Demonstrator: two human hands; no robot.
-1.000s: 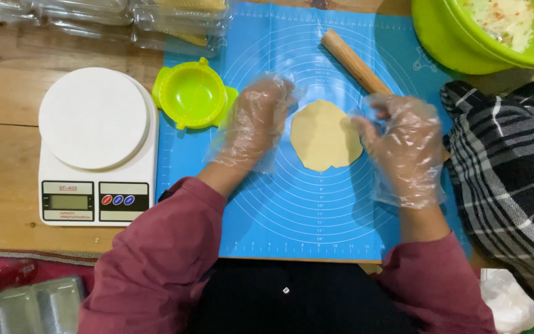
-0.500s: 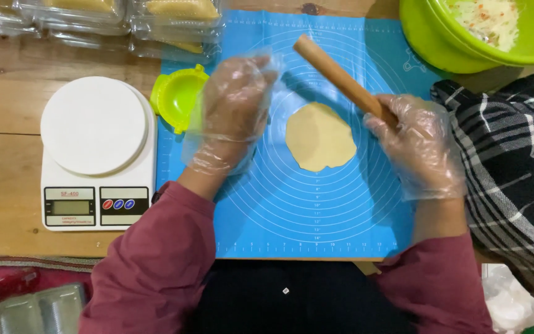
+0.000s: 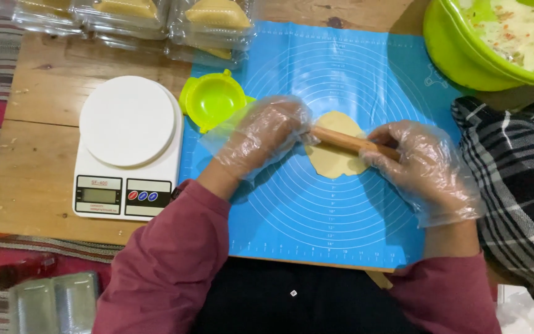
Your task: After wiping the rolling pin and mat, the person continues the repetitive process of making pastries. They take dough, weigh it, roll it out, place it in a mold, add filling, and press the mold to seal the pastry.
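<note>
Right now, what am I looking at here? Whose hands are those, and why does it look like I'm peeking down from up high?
The camera sits on a person's head and looks down, so you see that person's own two hands and dark red sleeves. Both hands wear thin, clear plastic gloves. The left hand and the right hand each press on one end of a thin wooden rolling pin, which lies across a flat, pale yellow round of dough. The dough rests on a blue baking mat with printed circles, spread over a wooden table. Left of the mat stands a white kitchen scale with a round top, and beside it a small bright green plastic dumpling press. At the top right is a big green bowl of chopped filling. A black-and-white checked cloth lies on the right.
</note>
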